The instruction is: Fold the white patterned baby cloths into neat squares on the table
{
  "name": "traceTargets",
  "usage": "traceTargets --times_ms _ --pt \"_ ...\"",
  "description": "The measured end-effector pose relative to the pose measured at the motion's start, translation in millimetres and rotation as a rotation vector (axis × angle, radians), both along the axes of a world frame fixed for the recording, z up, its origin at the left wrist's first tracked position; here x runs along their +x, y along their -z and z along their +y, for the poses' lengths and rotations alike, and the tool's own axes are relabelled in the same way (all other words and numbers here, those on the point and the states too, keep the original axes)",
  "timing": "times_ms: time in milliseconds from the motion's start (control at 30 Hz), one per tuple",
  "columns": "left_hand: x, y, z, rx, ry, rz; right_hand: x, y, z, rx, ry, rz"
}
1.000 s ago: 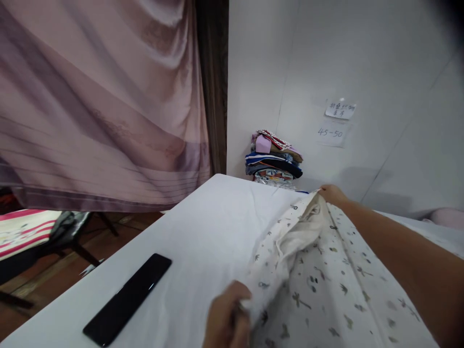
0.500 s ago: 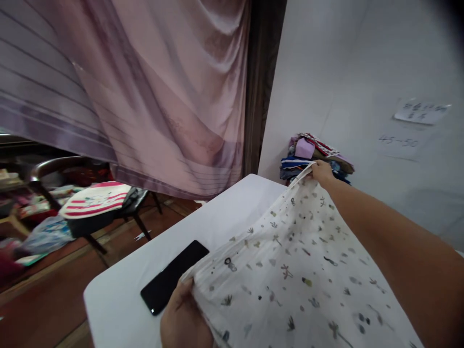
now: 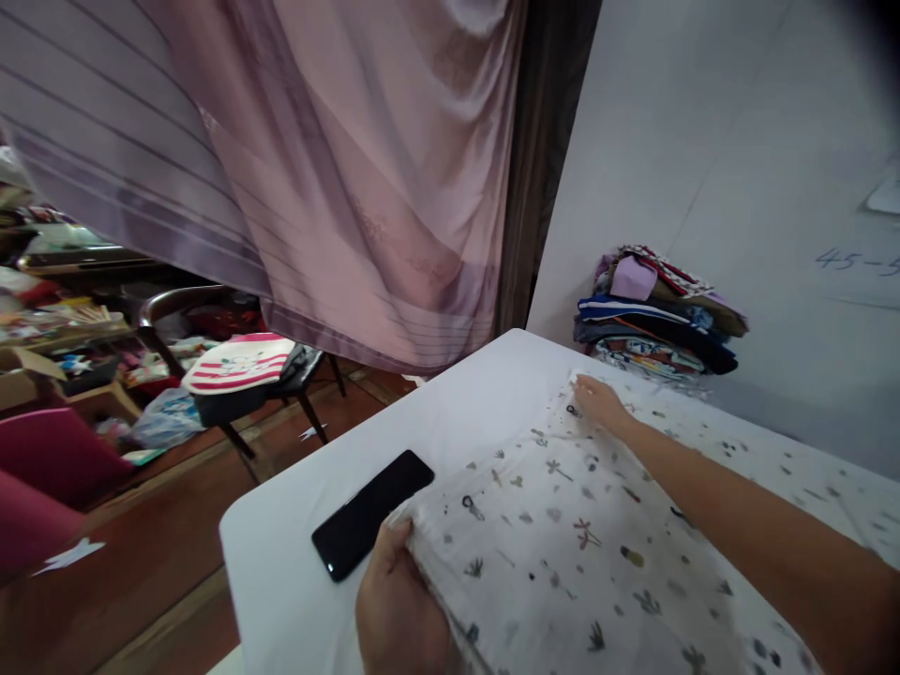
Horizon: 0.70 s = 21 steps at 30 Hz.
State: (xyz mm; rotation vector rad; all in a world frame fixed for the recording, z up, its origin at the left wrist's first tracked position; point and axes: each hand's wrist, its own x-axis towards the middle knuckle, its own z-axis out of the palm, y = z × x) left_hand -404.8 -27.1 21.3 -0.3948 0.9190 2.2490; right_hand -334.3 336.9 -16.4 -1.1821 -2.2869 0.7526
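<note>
Black phone [image 3: 372, 514] lies flat near the counter's [image 3: 281, 544] left edge. Next, the left hand [image 3: 404, 600] grips the near-left corner of the white palm-print cloth [image 3: 562, 534], thumb on top. Cloth covers the counter's right side; imo it's light, floppy, hard to damage, so grab corners or edges. Right hand [image 3: 601, 403] pinches its far end by the counter's far edge.

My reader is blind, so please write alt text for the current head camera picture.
A person's left hand and right hand grip the edge of a white patterned cloth over a white table. A flat black object lies nearby; folded fabrics are stacked behind.
</note>
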Motion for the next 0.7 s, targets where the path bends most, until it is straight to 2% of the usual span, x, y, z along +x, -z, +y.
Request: traceTargets --times_ms 133,267,367,533,600,633,667,700 --pt "2.6 -4.2 1.4 -0.004 -0.049 0.038 10.5 22.2 -37.0 0.063 -0.055 -0.265" --pt "6.5 -4.7 3.8 -0.038 -0.109 0.067 0.6 36.5 -57.1 0.114 -0.107 -0.428" --pt "7.1 -0.5 5.2 -0.054 -0.111 0.14 -4.1 31.5 -55.9 0.129 -0.141 -0.487" --pt "5.2 6.8 4.2 -0.148 -0.147 0.309 -7.4 8.4 -45.6 0.174 -0.14 -0.496" --pt "8.3 8.5 2.4 -0.211 -0.189 0.433 -14.7 6.5 -48.1 0.205 -0.142 -0.479" --pt "11.5 9.3 1.7 -0.236 -0.171 0.543 -19.4 8.5 -51.3 0.208 -0.156 -0.476" --pt "15.8 10.3 1.3 -0.251 -0.105 0.696 -24.0 12.0 -55.4 0.205 -0.176 -0.475" --pt "21.2 11.7 1.4 -0.248 0.022 0.878 -28.0 16.3 -59.6 0.196 -0.197 -0.475"
